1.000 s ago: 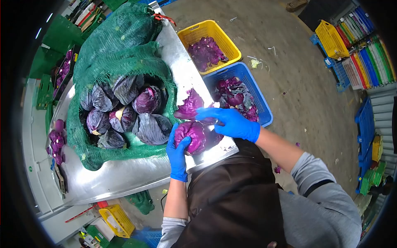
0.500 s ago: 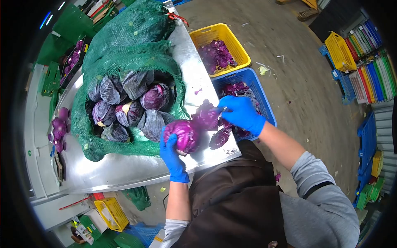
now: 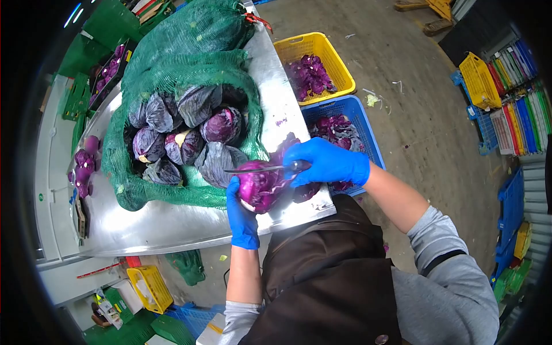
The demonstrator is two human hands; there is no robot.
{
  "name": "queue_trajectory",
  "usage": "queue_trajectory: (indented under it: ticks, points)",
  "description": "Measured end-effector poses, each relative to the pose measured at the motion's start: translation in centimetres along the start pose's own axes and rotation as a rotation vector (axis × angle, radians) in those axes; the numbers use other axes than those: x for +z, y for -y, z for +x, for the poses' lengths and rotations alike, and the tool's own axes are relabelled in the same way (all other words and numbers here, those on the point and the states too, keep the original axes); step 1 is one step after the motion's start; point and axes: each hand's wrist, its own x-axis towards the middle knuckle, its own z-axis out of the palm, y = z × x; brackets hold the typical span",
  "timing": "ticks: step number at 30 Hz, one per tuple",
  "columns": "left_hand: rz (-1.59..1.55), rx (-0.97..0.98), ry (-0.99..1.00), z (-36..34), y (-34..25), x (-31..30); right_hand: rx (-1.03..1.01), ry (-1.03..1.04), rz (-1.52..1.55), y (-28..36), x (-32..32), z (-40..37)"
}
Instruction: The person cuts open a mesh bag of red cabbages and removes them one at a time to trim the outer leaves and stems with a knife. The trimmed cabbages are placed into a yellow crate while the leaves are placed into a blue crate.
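Observation:
My left hand, in a blue glove, grips a red cabbage head at the near right edge of the steel table. In my blue-gloved right hand is a knife, its blade lying across the top of that cabbage and pointing left. Loose purple outer leaves lie on the table just right of the cabbage, under my right hand. An open green net sack holding several red cabbages sits directly left of the knife tip.
On the floor to the right of the table stand a blue crate and a yellow crate, both holding purple leaves. A second tied green sack lies at the far table end. Small purple cabbages line the left side. Stacked coloured crates stand far right.
My right hand dropped the peeled leaf beside the cabbage and now holds the knife blade across the cabbage top. My left hand kept hold of the cabbage.

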Motion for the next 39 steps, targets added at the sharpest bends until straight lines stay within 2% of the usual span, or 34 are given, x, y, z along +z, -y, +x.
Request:
queue_trajectory:
  ticks: [1, 2, 3, 5, 6, 7, 8, 9, 10, 11, 12, 13, 15, 16, 17, 19, 23, 24, 25, 27, 28, 29, 31, 33, 35, 37, 38, 39]
  points:
    - [-0.002, -0.001, -0.004, 0.0, -0.1, -0.3, -0.050, -0.028, 0.164, -0.3, -0.3, -0.8]
    - [-0.167, -0.063, 0.056, -0.1, -0.2, -0.2, -0.100, -0.052, 0.325, -0.5, -0.7, -1.4]
    - [-0.331, -0.125, 0.114, -0.2, -0.2, -0.3, -0.097, -0.045, 0.326, -0.8, -1.2, -1.9]
    - [-0.368, -0.136, 0.096, 0.1, 0.1, -0.7, 0.136, -0.196, 0.482, -1.3, -2.1, -2.3]
    - [-0.370, -0.136, 0.149, -0.2, 0.1, -0.4, 0.106, -0.320, 0.316, -2.1, -2.0, -1.8]
    - [-0.372, -0.139, 0.206, -0.4, 0.3, -0.1, 0.105, -0.319, 0.318, -2.2, -1.4, -1.8]
    - [-0.118, -0.022, 0.265, -0.6, 0.8, -0.1, 0.159, -0.352, 0.299, -0.8, -0.7, -1.5]
    - [-0.118, -0.018, 0.267, -0.5, 1.5, -0.3, 0.213, -0.385, 0.280, 0.4, 0.2, -1.2]
    - [0.700, 0.336, 0.240, -0.1, 2.3, -0.9, 0.111, -0.404, 0.442, -0.8, 2.3, -0.8]
    - [1.518, 0.692, 0.172, 0.4, 3.1, -1.4, 0.172, -0.382, 0.684, -0.8, 3.5, -0.4]
    - [1.521, 0.699, 0.168, 1.0, 3.9, -2.1, 0.247, -0.356, 0.773, 0.6, 3.4, -0.4]
    - [1.283, 0.581, 0.238, 1.5, 4.7, -2.9, 0.325, -0.327, 0.865, 2.0, 3.3, -0.4]
    - [0.801, 0.349, 0.355, 1.5, 4.8, -2.4, 0.311, -0.297, 0.978, 1.9, 3.9, -0.7]
    - [0.993, 0.447, 0.246, 1.4, 4.9, -2.2, 0.307, -0.264, 1.087, 1.8, 4.0, -0.9]
    - [0.997, 0.449, 0.231, 1.0, 5.0, -1.9, 0.302, -0.250, 1.092, 1.9, 3.9, -1.1]
    - [-0.556, 0.103, 0.691, 0.6, 5.0, -1.7, 0.356, -0.184, 1.116, 2.7, 3.4, -1.1]
    - [-0.496, 0.141, 0.708, 0.5, 4.2, -3.4, 0.399, -0.203, 1.125, 2.0, 4.7, 0.2]
    - [-0.715, 0.032, 0.707, -0.5, 3.3, -2.7, 0.407, -0.201, 1.126, 1.8, 5.2, 0.6]
    - [-0.716, 0.044, 0.704, -0.5, 3.0, -3.3, 0.405, -0.189, 1.124, 1.5, 5.7, 0.8]
    - [-0.667, 0.067, 0.554, -0.3, 1.9, -5.8, 0.466, -0.207, 0.976, 0.9, 6.6, 1.5]
    - [-0.629, 0.101, 0.293, 0.9, 2.3, -9.4, 0.490, -0.266, 0.993, 0.4, 7.1, 1.7]
    - [-0.358, 0.162, 0.355, 0.8, 1.2, -12.0, 0.469, -0.252, 0.982, -0.4, 7.6, 1.8]
    - [-0.197, 0.283, 0.118, -1.5, -1.6, -13.1, 0.621, -0.538, 1.045, -2.0, 8.2, 1.9]
    - [-0.601, 0.127, 0.207, -2.7, -4.3, -17.9, 0.659, -0.593, 0.935, -2.8, 8.1, 1.6]
    - [-0.777, 0.212, 0.066, -3.3, -7.2, -21.5, 0.619, -0.565, 0.825, -4.3, 8.6, 1.7]
    - [-0.707, 0.515, -0.461, -1.9, -9.9, -25.1, 0.561, -0.555, 0.846, -4.5, 8.3, 2.2]
    - [-0.644, 0.659, -0.489, -1.4, -11.4, -27.1, 0.538, -0.602, 0.823, -5.7, 8.6, 2.5]
    - [-0.646, 0.693, -0.492, -1.1, -12.7, -30.3, 0.571, -0.672, 0.815, -6.0, 8.6, 3.1]
